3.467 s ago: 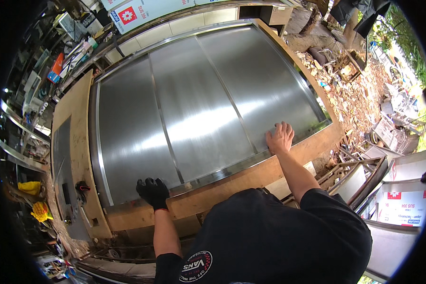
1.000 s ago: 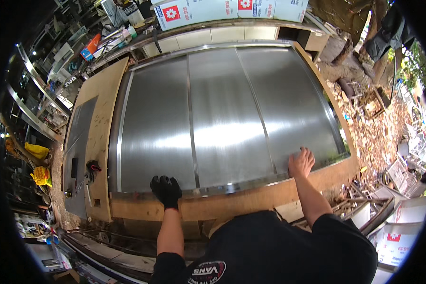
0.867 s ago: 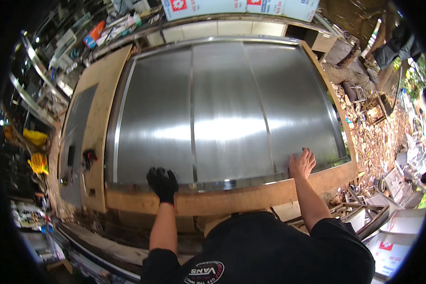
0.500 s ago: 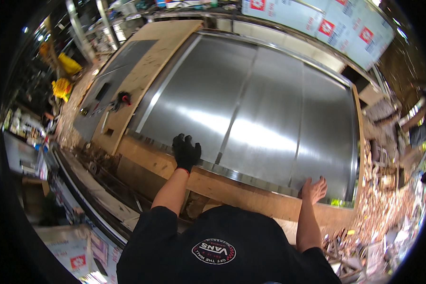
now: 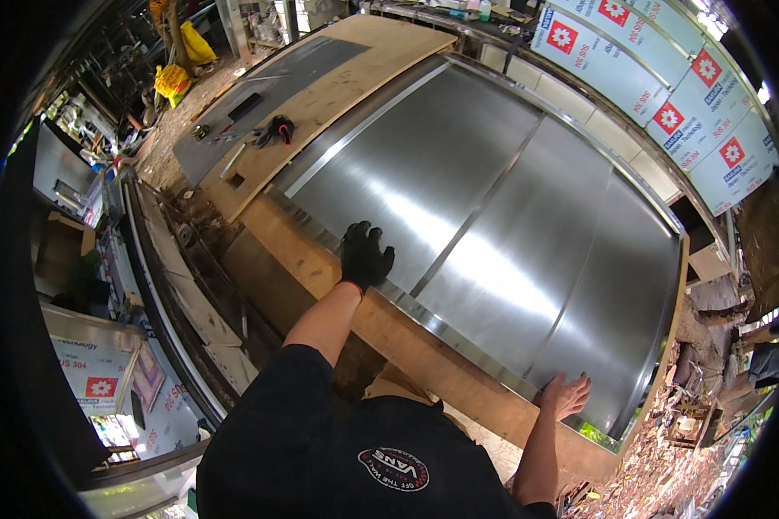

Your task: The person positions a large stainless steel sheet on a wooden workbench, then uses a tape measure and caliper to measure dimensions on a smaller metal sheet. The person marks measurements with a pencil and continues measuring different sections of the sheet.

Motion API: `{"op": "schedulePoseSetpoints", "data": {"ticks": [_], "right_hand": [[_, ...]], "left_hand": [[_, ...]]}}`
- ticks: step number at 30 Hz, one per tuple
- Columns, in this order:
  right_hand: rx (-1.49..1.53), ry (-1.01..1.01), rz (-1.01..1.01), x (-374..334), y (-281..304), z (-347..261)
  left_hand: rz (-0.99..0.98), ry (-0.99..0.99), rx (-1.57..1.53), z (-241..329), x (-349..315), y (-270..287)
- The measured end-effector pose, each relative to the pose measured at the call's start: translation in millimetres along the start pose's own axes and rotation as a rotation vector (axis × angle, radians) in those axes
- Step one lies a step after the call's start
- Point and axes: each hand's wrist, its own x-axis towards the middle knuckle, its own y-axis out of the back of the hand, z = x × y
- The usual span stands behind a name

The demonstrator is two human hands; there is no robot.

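Where the left hand is: black glove, at the steel panel's near edge, toward its left end. Fingers spread, slightly bent, nothing seen in its grasp. Can't tell if pressing or just above.
Right hand: bare, same near edge, toward the panel's right end. Fingers mostly straight, grasping nothing visible; underside hidden, so contact is unclear.
Panel: lying flat in front of the torso. Brushed face in three sections, two narrow strips between, shiny metal border. Bright glare across the middle.
Wooden base: under the panel, sticking out past its near edge.
Plywood board: left of the panel, bearing a dark grey sheet and a black-and-red item.
Film-covered sheets: pale blue with red squares, beyond the panel's far edge.
Leaf-strewn ground: right of the panel.
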Motion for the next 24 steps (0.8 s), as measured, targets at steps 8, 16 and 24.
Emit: {"op": "schedulePoseSetpoints", "data": {"ticks": [8, 16, 24], "right_hand": [[-0.068, -0.045, 0.006, 0.5, -7.4, 9.8], [-0.125, -0.008, 0.192, 7.2, -31.6, 20.8], [0.294, 0.265, 0.447, -73.5, -9.7, -147.7]], "left_hand": [[-0.031, 0.03, 0.005, -0.4, 3.0, -7.6], [-0.094, -0.006, -0.152, -9.2, 7.3, 18.9], [-0.084, -0.218, -0.849, -51.4, -4.7, 29.4]]}}
